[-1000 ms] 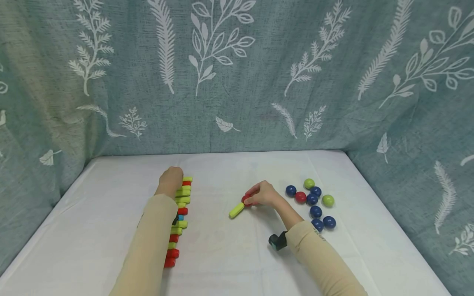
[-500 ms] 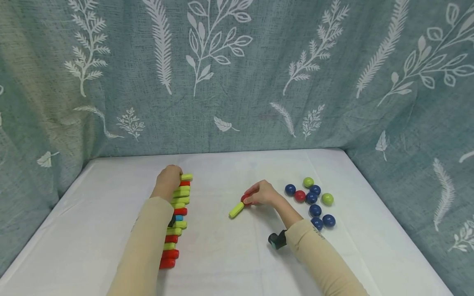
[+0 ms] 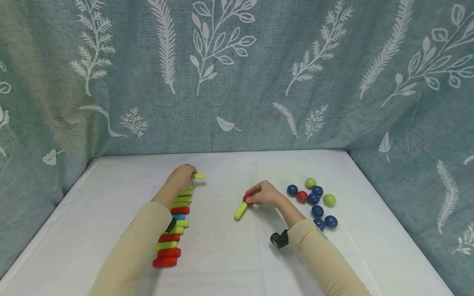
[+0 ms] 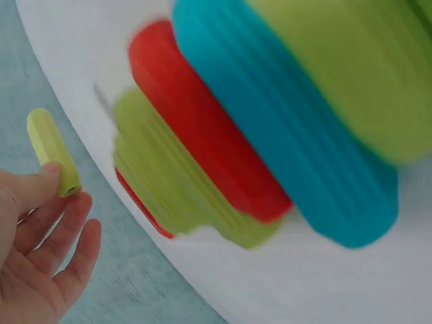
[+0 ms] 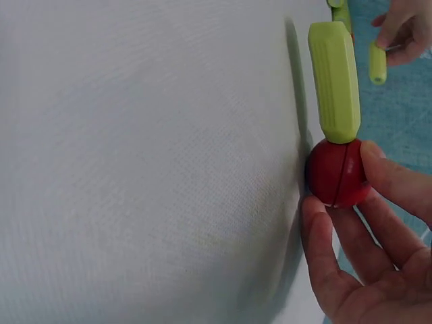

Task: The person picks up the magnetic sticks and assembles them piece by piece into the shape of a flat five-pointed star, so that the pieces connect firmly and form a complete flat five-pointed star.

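Head view: left hand (image 3: pixel 181 177) farthest forward

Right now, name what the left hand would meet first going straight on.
Past the green stick it pinches, the left hand would probably meet the patterned curtain first, though depth is unclear.

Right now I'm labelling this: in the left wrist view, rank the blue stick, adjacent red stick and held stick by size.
Blue stick
Adjacent red stick
Held stick
Held one looks farther; true order unsure.
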`<state>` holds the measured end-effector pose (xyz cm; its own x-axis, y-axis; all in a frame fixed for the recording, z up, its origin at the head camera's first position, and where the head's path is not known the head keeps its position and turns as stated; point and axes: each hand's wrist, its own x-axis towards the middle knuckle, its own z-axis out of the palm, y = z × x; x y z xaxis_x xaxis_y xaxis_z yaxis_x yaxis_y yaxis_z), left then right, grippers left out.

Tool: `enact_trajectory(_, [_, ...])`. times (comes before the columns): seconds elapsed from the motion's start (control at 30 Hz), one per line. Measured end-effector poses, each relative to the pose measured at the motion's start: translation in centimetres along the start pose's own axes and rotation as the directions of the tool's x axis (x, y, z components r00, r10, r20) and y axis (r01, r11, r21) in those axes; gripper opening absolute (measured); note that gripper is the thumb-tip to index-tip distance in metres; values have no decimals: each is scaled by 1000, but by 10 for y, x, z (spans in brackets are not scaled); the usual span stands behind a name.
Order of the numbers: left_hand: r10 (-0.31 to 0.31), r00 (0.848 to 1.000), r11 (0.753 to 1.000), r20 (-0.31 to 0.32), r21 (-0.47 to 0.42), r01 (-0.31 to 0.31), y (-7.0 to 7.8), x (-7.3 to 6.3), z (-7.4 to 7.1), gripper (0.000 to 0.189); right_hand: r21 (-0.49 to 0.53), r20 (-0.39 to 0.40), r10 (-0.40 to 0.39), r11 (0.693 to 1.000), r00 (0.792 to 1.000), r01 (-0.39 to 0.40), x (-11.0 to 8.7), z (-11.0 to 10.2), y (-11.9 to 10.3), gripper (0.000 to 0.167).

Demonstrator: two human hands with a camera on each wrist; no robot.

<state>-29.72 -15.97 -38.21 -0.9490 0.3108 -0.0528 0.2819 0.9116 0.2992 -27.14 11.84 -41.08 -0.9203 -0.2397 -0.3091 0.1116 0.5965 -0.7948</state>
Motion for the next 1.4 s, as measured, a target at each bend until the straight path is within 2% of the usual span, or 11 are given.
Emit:
enact_trajectory(0.3, [103,992,994,67,-49,-100,26,-2,14,17,8,58,-3,1000,998,3,2,-1,-1,28])
enact_trajectory(0.53, [168,983,985,68,-56,-164,47,-6,31,15,-53,71,2,999,997,2,6,2,-7,29])
enact_trajectory(0.73, [155,982,987,109,-60,-149,60,-10,36,12,-107,94,-31,993,995,41,7,3,-12,31])
enact_trajectory(0.87, [151,982,987,112,-66,-144,64,-10,38,13,-126,102,-45,990,994,58,7,4,-15,33])
enact_trajectory(1.1, [122,985,990,124,-85,-112,69,-8,43,12,-123,99,-65,989,993,78,7,2,-17,34])
enact_trajectory(1.4, [142,978,982,150,-146,-120,73,-12,44,11,-87,126,-130,986,984,141,10,5,-14,33])
